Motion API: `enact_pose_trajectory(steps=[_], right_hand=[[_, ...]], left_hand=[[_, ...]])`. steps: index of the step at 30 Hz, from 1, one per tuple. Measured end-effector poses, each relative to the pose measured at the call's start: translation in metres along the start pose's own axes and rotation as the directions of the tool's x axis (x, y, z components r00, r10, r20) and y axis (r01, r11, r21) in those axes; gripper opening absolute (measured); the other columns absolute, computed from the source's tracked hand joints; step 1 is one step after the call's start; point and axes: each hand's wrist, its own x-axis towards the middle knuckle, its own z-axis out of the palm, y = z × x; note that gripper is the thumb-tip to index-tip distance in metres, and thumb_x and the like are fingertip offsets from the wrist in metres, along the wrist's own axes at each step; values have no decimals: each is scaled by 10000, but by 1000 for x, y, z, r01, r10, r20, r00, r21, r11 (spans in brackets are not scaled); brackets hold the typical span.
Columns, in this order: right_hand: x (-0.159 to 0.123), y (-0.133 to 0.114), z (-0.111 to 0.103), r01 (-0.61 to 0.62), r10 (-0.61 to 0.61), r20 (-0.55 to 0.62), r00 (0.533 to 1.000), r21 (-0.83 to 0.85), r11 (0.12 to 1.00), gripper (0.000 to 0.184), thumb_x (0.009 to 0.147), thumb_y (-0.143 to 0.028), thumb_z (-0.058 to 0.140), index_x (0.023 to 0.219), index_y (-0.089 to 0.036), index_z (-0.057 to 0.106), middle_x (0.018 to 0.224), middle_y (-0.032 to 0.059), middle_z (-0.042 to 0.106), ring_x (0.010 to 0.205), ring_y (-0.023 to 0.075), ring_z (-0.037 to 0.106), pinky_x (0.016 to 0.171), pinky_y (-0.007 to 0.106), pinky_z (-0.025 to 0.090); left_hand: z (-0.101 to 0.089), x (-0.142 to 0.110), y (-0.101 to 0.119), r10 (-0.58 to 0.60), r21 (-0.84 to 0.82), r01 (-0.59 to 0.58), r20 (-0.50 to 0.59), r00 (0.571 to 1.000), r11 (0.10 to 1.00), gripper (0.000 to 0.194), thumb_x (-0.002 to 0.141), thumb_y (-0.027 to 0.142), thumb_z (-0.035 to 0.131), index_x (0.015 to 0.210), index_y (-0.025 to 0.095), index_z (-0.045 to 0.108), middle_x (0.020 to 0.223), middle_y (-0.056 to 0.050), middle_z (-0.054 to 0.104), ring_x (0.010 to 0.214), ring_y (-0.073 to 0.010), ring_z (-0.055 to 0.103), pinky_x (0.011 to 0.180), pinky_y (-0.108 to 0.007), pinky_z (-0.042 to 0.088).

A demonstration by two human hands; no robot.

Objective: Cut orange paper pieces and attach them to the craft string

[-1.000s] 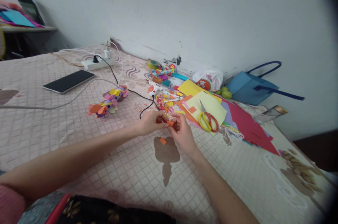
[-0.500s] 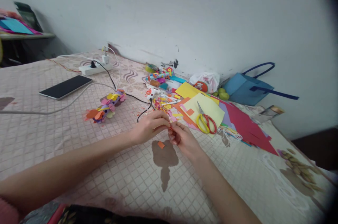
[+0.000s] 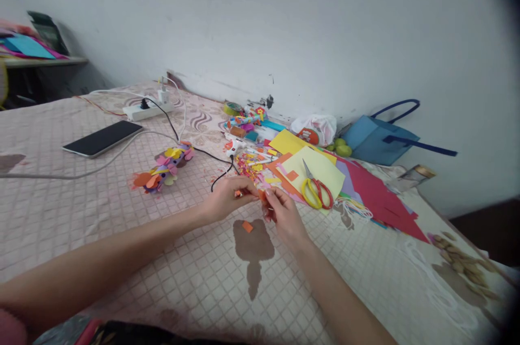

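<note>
Between my two hands is a small piece of orange paper [image 3: 262, 195]. My right hand [image 3: 282, 212] pinches it between thumb and fingers. The fingertips of my left hand [image 3: 231, 197] are closed at its left edge. Another small orange piece [image 3: 247, 227] lies on the tablecloth just below my hands, over a brown printed patch. To the left rests a craft [image 3: 164, 167] covered in purple, yellow, pink and orange paper petals. Scissors [image 3: 317, 192] with one yellow and one red handle lie on pale yellow paper [image 3: 294, 158], right of my hands.
A white glue gun [image 3: 232, 145] with a black cord sits behind my hands, near scattered paper scraps [image 3: 247, 165]. Red paper sheets [image 3: 379, 199] and white string [image 3: 434, 285] lie to the right. A tablet-like device [image 3: 103, 138], a power strip [image 3: 147, 110] and a blue bag [image 3: 377, 139] stand farther back.
My hands have drawn slightly apart, and more of the orange paper shows between them. The left fingers have opened out a little. The view has shifted slightly.
</note>
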Motion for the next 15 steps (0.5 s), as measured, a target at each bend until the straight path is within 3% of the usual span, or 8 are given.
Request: enact_pose_trajectory(steps=[5, 9, 15], right_hand=[[2, 2, -2, 48, -48, -16, 999, -46, 998, 232, 754, -401, 636, 704, -187, 560, 547, -53, 463, 451, 76, 402, 405, 194, 329], [2, 3, -2, 123, -124, 1, 992, -126, 984, 218, 800, -390, 591, 712, -192, 559, 538, -56, 460, 445, 75, 399, 412, 199, 325], [0, 3, -1, 186, -186, 20, 982, -184, 965, 226, 822, -398, 571, 721, -196, 555, 571, -46, 475, 462, 80, 418, 418, 208, 331]], left_hand=[[3, 1, -6, -126, -187, 124, 1, 992, 974, 195, 785, 314, 620, 811, 123, 650, 800, -69, 661, 724, -139, 601, 688, -252, 470], [8, 2, -7, -248, -454, 248, 62, 967, 855, 247, 707, 327, 697, 758, 97, 623, 780, -75, 667, 717, -142, 614, 687, -266, 483], [9, 3, -5, -407, -603, 372, 85, 909, 705, 309, 604, 332, 769, 721, 94, 610, 669, -25, 641, 624, -101, 589, 638, -236, 471]])
